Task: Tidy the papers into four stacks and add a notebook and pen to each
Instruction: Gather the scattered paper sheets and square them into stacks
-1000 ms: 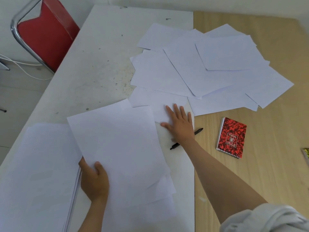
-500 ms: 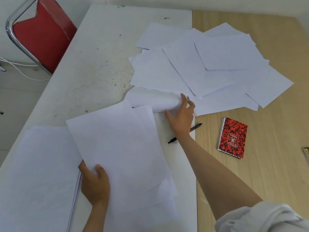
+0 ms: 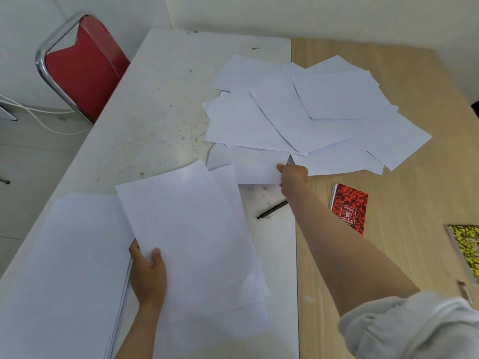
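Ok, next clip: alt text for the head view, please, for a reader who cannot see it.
A person's right hand pinches a loose sheet at the near edge of a scattered paper pile, while the left hand grips a gathered sheaf beside a tidy stack. A black pen, red notebook and yellow notebook lie nearby.

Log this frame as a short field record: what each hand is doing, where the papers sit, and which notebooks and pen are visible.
left hand: holds a bundle of white sheets by its near edge
right hand: pinches one loose white sheet
finished stack: near left, on white table
scattered white papers: far, across both tabletops
black pen: partly under right forearm
red speckled notebook: wooden table
yellow speckled notebook: right edge, cropped
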